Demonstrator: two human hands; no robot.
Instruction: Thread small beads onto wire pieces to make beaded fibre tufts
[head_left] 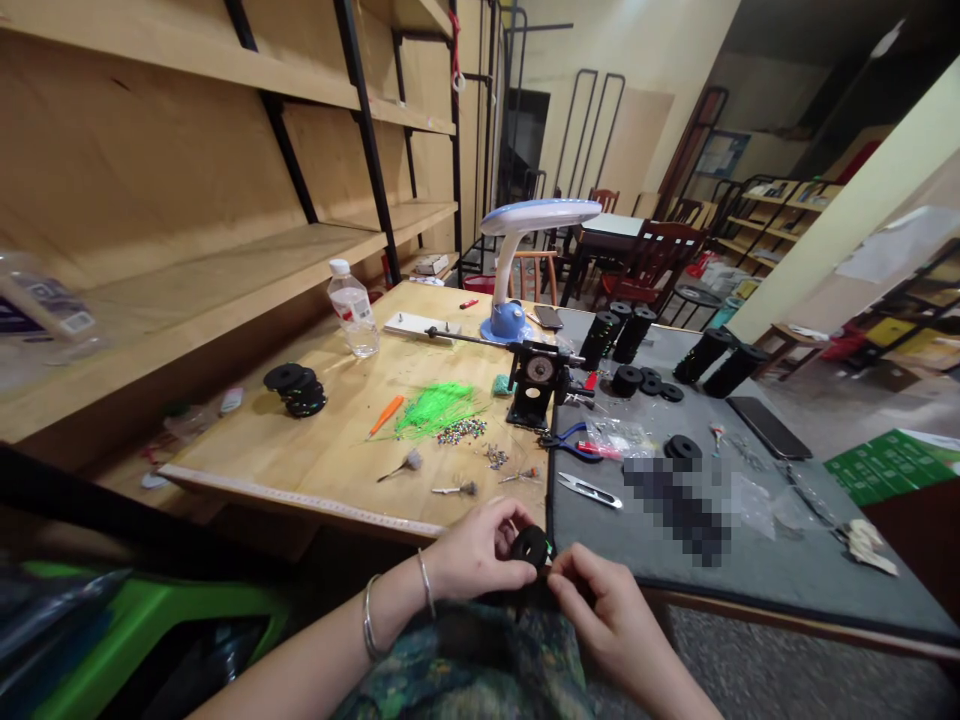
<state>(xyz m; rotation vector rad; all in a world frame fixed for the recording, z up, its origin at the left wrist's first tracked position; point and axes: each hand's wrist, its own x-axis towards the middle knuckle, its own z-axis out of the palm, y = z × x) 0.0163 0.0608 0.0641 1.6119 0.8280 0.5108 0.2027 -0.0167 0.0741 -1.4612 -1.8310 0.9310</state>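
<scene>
Gripping black foam spool (527,547) between thumb and curled fingers, left hand (480,552) at near edge of wooden table (255,455). Right hand (604,597) just beside, thumb and forefinger pinched together; anything between them too small to tell. Beyond: thread snips (590,491) on gray mat (596,540), colored beads (460,431), green strands (439,408), black winder (535,390), desk lamp (536,215).

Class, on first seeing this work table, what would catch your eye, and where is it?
Probably the bright green strands on the wooden table, with multicoloured beads just in front. Behind stands a blue-and-white desk lamp. At the near edge, the left hand holds a black spool, the right hand beside it.
</scene>
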